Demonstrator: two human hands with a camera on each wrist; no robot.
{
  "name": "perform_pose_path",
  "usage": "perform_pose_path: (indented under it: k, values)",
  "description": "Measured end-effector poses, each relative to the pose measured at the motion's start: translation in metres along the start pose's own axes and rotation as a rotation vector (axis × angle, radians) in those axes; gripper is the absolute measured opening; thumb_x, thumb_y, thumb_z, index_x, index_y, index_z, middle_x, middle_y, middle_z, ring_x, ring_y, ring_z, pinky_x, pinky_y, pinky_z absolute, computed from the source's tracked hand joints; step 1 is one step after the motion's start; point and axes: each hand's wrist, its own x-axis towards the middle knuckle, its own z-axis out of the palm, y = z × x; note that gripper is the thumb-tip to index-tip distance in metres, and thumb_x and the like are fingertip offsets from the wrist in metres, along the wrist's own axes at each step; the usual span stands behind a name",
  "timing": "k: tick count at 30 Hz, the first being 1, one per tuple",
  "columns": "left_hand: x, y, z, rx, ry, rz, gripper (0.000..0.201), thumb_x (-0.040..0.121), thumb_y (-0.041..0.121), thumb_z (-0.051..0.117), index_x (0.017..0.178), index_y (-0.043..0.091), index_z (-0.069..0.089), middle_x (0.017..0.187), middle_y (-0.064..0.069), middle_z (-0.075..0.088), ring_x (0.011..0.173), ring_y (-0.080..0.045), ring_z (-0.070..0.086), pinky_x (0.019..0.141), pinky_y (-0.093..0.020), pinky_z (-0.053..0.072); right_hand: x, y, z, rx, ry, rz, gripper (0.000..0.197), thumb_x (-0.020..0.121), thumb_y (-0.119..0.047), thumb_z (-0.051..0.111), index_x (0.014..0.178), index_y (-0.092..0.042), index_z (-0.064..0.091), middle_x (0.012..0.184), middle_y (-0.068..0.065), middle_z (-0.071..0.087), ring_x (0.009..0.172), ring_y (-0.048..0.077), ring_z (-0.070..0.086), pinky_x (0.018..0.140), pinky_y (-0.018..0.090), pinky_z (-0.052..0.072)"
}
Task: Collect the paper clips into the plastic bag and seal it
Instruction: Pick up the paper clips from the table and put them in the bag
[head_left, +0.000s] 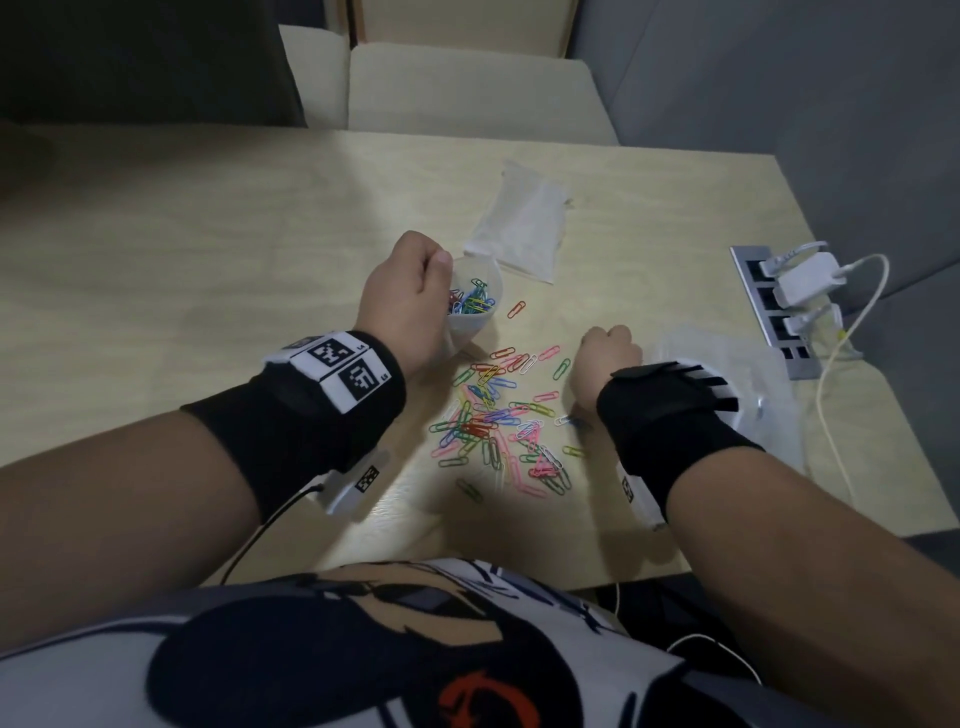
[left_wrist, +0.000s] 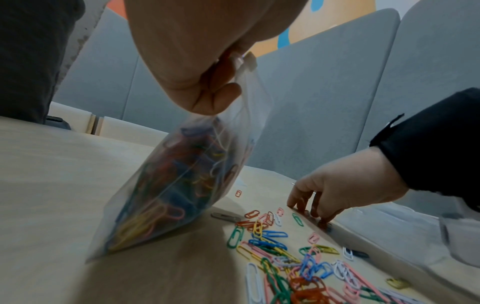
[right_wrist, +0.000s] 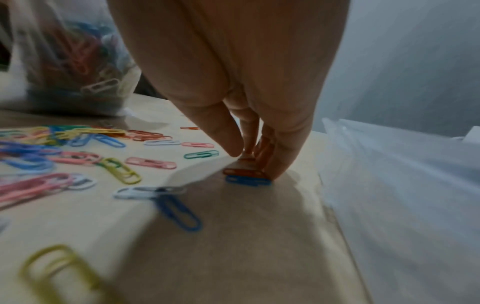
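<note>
My left hand (head_left: 415, 291) pinches the rim of a clear plastic bag (head_left: 470, 317) and holds it upright on the wooden table (head_left: 208, 270), mouth open. Many coloured paper clips fill the bag (left_wrist: 176, 185). A loose pile of coloured paper clips (head_left: 498, 415) lies on the table between my hands. At the pile's right edge my right hand (right_wrist: 252, 162) points down, and its fingertips (right_wrist: 275, 170) pinch a red clip (right_wrist: 242, 171) that lies on a blue clip (right_wrist: 246, 181). The left wrist view shows the right hand (left_wrist: 324, 195) touching the table.
A white paper packet (head_left: 519, 228) lies behind the bag. Crumpled clear plastic (head_left: 727, 364) over a white round object sits right of my right hand. A socket strip with white chargers (head_left: 789, 291) and a cable runs along the table's right edge. Grey partitions stand behind.
</note>
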Motion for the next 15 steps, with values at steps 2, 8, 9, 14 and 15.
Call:
perform_pose_path:
  k: [2, 8, 9, 14, 15]
  values:
    - [0.0, 0.0, 0.001, 0.002, 0.001, 0.002, 0.013, 0.097, 0.023, 0.039, 0.09, 0.016, 0.048, 0.079, -0.002, 0.054, 0.073, -0.019, 0.047, 0.06, -0.026, 0.028, -0.01, -0.004, 0.006, 0.036, -0.005, -0.039, 0.037, 0.088, -0.004, 0.05, 0.125, -0.005, 0.046, 0.128, 0.015, 0.04, 0.114, 0.035, 0.049, 0.092, 0.037, 0.043]
    - [-0.005, 0.002, 0.005, 0.01, -0.016, -0.001, 0.015, 0.097, 0.022, 0.039, 0.091, 0.013, 0.049, 0.069, 0.009, 0.048, 0.072, -0.019, 0.047, 0.06, -0.025, 0.028, -0.037, -0.018, 0.009, 0.078, -0.137, -0.285, 0.04, 0.086, 0.005, 0.045, 0.122, -0.007, 0.056, 0.121, 0.013, 0.055, 0.103, 0.029, 0.06, 0.087, 0.034, 0.051]
    - [-0.006, 0.002, 0.006, 0.005, -0.017, -0.003, 0.014, 0.097, 0.022, 0.039, 0.091, 0.014, 0.048, 0.069, 0.01, 0.048, 0.072, -0.019, 0.046, 0.06, -0.025, 0.029, -0.036, -0.017, 0.005, 0.096, -0.129, -0.268, 0.038, 0.087, 0.004, 0.046, 0.121, -0.008, 0.056, 0.122, 0.012, 0.054, 0.103, 0.029, 0.06, 0.084, 0.032, 0.049]
    - [-0.011, 0.002, 0.006, 0.012, -0.022, 0.008, 0.015, 0.097, 0.021, 0.04, 0.092, 0.011, 0.05, 0.071, 0.004, 0.05, 0.074, -0.02, 0.046, 0.061, -0.026, 0.03, -0.033, 0.007, 0.013, -0.069, -0.151, 0.038, 0.056, 0.065, -0.027, 0.068, 0.112, -0.009, 0.045, 0.11, 0.011, 0.051, 0.1, 0.035, 0.058, 0.084, 0.04, 0.051]
    - [-0.012, 0.002, 0.006, 0.014, -0.024, 0.007, 0.014, 0.097, 0.022, 0.04, 0.091, 0.013, 0.049, 0.069, 0.005, 0.049, 0.073, -0.02, 0.046, 0.062, -0.027, 0.03, -0.034, 0.01, 0.021, -0.093, -0.144, 0.068, 0.053, 0.061, -0.03, 0.066, 0.104, -0.011, 0.041, 0.106, 0.011, 0.051, 0.097, 0.035, 0.058, 0.083, 0.045, 0.052]
